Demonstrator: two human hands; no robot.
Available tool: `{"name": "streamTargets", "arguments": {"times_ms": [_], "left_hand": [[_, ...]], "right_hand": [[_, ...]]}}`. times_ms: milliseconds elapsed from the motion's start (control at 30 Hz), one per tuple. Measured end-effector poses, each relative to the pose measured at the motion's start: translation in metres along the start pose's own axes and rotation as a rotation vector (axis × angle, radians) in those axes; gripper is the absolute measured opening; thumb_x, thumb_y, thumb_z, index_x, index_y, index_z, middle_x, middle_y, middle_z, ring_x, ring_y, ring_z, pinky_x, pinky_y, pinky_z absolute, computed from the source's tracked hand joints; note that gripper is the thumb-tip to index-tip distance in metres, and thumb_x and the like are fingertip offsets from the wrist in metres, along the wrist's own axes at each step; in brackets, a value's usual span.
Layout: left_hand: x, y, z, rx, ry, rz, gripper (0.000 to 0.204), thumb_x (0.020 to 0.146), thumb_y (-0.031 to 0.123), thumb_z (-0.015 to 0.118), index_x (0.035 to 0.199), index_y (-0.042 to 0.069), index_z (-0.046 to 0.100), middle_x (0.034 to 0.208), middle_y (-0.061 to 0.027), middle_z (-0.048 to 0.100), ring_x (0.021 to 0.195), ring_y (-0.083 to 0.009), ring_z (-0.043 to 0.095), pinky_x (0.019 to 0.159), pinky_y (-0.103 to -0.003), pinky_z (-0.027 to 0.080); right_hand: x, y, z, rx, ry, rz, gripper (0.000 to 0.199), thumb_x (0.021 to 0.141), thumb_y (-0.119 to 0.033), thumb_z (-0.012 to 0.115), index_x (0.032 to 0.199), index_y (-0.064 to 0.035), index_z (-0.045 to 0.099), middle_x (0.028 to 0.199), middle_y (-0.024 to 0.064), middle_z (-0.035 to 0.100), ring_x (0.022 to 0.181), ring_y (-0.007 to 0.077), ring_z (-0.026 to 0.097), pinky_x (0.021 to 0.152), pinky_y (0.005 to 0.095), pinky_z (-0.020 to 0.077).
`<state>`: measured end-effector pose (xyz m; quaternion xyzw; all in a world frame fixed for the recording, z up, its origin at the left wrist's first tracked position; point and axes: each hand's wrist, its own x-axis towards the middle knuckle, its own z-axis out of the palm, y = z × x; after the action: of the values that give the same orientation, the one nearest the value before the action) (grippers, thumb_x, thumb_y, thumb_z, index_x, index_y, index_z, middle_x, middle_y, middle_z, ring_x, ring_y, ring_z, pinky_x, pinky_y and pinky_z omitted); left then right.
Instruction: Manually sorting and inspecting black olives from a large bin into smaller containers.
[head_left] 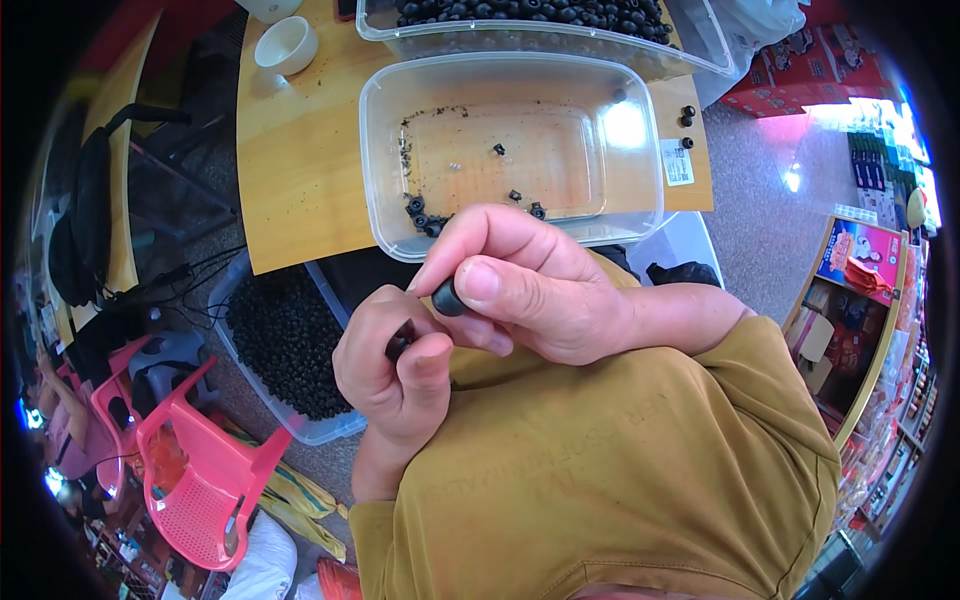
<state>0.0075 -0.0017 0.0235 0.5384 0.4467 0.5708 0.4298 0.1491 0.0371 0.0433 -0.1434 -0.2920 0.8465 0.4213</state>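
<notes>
My right hand (pixel 550 295) pinches a small black rounded cap-like piece (pixel 448 298) between thumb and forefinger, in front of my chest. Close beside it, my left hand (pixel 368 350) is curled with its fingers closed on a small dark piece (pixel 400 341), partly hidden by the fingers. The two hands nearly touch. Just beyond them a clear plastic bin (pixel 500 185) stands on the table, with several small black parts (pixel 428 222) in its near left corner and a few scattered over its bottom.
A second clear bin (pixel 560 45) full of black parts stands behind. Low on the left is another bin (pixel 325 432) of black pieces. On the wooden table (pixel 300 180) are a white bowl (pixel 287 46) and loose black parts (pixel 687 120). A pink chair (pixel 205 490) stands lower left.
</notes>
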Motion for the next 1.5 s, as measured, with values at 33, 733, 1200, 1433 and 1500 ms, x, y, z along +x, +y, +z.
{"name": "streamTargets", "arguments": {"times_ms": [33, 733, 1200, 1433, 1500], "left_hand": [[0.000, 0.001, 0.000, 0.029, -0.010, -0.012, 0.032, 0.084, 0.030, 0.059, 0.072, 0.002, 0.048, 0.057, -0.0043, 0.045, 0.048, -0.0135, 0.041, 0.044, -0.025, 0.029], [0.006, 0.001, 0.004, 0.101, -0.051, -0.029, 0.037, 0.084, 0.033, 0.058, 0.088, -0.003, 0.055, 0.062, -0.0073, 0.047, 0.051, -0.0166, 0.044, 0.046, -0.027, 0.034], [0.004, 0.008, 0.012, 0.208, -0.119, 0.072, 0.031, 0.087, 0.028, 0.053, 0.075, -0.001, 0.054, 0.060, -0.0087, 0.047, 0.049, -0.0225, 0.045, 0.045, -0.029, 0.036], [0.003, 0.000, 0.009, -0.189, 0.076, -0.008, 0.039, 0.088, 0.034, 0.051, 0.069, 0.001, 0.048, 0.059, -0.0063, 0.045, 0.049, -0.0116, 0.041, 0.044, -0.023, 0.029], [0.002, -0.002, -0.001, -0.153, 0.138, 0.030, 0.041, 0.088, 0.036, 0.050, 0.066, 0.002, 0.044, 0.056, -0.0034, 0.039, 0.045, -0.0096, 0.036, 0.043, -0.022, 0.028]], "right_hand": [[0.000, -0.001, 0.000, -0.006, -0.001, 0.011, 0.025, 0.093, -0.025, 0.044, 0.104, -0.0034, 0.049, 0.071, 0.0001, 0.047, 0.056, 0.0051, 0.040, 0.050, 0.0192, 0.0325], [-0.002, -0.002, -0.003, -0.122, 0.041, 0.051, 0.019, 0.091, -0.020, 0.049, 0.104, -0.0055, 0.050, 0.077, -0.0030, 0.051, 0.058, 0.0008, 0.037, 0.050, 0.0160, 0.0310], [-0.007, 0.005, -0.003, -0.218, 0.007, -0.195, 0.020, 0.092, -0.017, 0.045, 0.103, 0.0003, 0.047, 0.088, 0.0039, 0.052, 0.073, 0.0055, 0.046, 0.066, 0.0199, 0.0392], [0.003, -0.026, -0.003, -0.457, 0.139, -0.278, 0.022, 0.092, -0.021, 0.046, 0.103, -0.0025, 0.050, 0.073, 0.0004, 0.050, 0.055, 0.0034, 0.038, 0.050, 0.0172, 0.0307], [0.012, -0.047, -0.012, -0.678, 0.297, -0.415, 0.020, 0.090, -0.020, 0.049, 0.099, -0.0037, 0.054, 0.073, 0.0020, 0.051, 0.055, 0.0061, 0.042, 0.048, 0.0199, 0.0333]]}}
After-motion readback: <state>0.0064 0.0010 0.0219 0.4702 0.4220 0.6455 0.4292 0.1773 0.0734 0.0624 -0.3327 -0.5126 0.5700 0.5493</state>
